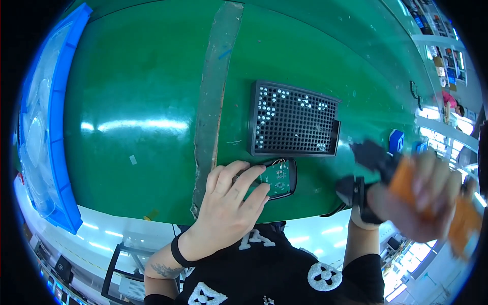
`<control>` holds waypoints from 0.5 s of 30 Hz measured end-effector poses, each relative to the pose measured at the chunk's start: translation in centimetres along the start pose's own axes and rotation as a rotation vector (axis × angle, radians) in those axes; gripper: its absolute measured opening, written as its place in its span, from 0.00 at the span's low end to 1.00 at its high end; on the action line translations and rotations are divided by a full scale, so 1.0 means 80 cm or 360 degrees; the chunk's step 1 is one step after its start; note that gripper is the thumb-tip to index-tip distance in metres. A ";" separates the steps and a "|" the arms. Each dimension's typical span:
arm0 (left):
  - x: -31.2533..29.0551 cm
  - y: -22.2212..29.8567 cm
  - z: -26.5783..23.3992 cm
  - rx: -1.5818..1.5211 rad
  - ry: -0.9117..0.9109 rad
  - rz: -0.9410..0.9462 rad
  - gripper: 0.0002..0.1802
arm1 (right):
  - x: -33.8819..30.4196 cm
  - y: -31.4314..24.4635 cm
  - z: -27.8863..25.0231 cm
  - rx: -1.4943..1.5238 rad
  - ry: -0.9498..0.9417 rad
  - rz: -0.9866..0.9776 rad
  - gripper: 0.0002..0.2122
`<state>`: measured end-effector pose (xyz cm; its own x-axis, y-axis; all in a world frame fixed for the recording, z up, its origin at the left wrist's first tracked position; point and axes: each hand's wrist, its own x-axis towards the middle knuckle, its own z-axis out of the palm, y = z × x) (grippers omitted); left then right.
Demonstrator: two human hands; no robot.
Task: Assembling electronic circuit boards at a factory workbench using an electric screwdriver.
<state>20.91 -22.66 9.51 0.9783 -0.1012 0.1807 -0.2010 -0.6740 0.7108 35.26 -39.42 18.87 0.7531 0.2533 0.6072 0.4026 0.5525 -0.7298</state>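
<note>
My left hand (231, 201) lies over the left side of a black casing (294, 175), its fingers spread and resting on it. Inside that casing a green circuit board (278, 183) shows, with thin wires at its upper edge; my fingers hide the rest. Off to the right, raised and smeared by motion, my right hand (424, 195) is wrapped round an orange power screwdriver (401, 179) with a dark front end. Just beyond the casing sits a black perforated tray (305, 137), with small silver screws standing in some of its holes.
A blue bin (58, 137) with clear plastic pieces runs along the left. A worn grey strip (208, 101) crosses the green bench. One small blue box (396, 141) stands at the right. Another person (450, 101) in pink is far off on the right.
</note>
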 end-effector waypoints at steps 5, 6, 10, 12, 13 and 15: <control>0.000 0.001 0.002 -0.0084 0.0039 -0.0001 0.15 | -0.056 -0.053 0.023 -0.0239 -0.0125 -0.0221 0.14; 0.001 0.002 0.003 -0.0102 0.0033 0.0003 0.15 | -0.067 -0.056 0.025 -0.0225 -0.0213 -0.0182 0.17; 0.005 0.005 0.005 -0.0077 0.0012 0.0023 0.17 | -0.082 -0.054 0.030 -0.0204 -0.0349 -0.0021 0.20; 0.006 0.005 0.005 -0.0085 0.0028 0.0006 0.18 | -0.087 -0.048 0.030 -0.0192 -0.0382 0.0033 0.20; 0.006 0.005 0.005 -0.0089 0.0037 -0.0004 0.18 | -0.091 -0.043 0.029 -0.0176 -0.0367 -0.0075 0.20; 0.008 0.004 0.004 -0.0094 0.0045 0.0003 0.18 | -0.096 -0.035 0.028 -0.0142 -0.0337 -0.0291 0.19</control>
<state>21.46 -23.18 9.59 0.9763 -0.0813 0.2007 -0.2064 -0.6296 0.7490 27.17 -41.13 16.92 0.5424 0.3211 0.7763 0.5729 0.5345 -0.6214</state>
